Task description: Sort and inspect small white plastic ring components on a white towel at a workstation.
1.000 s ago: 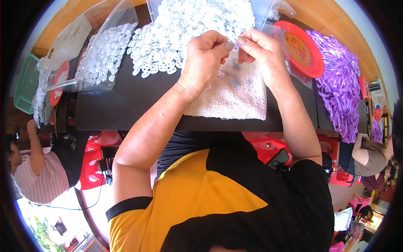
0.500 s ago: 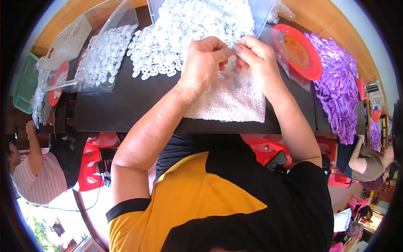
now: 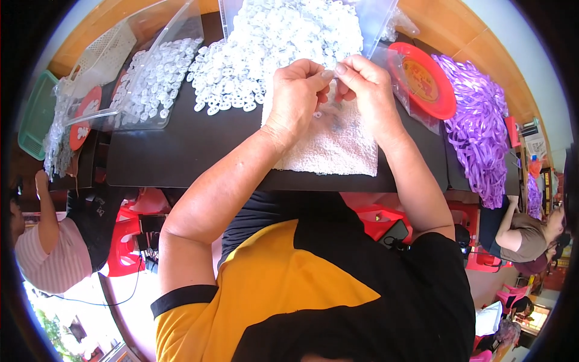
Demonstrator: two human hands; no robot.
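Observation:
My left hand [image 3: 297, 93] and my right hand [image 3: 368, 84] meet above a pale towel [image 3: 338, 151], thumbs and fingertips pinched close together. Whatever sits between the fingertips is too small and too covered to name. Just beyond my hands, a heap of small white oval plastic pieces [image 3: 289, 30] fills a clear bin and spreads onto the dark table to the left of my left hand. A small clear piece [image 3: 318, 114] lies on the towel under my hands.
A clear box of similar white pieces [image 3: 151, 81] stands on the left, near a green basket [image 3: 37, 114]. To the right are a red plate [image 3: 429, 84] and a pile of purple ribbons [image 3: 479, 130]. Other people sit at both sides.
My hands stay pinched together above the towel, with only slight finger shifts. The whole view has tilted a little.

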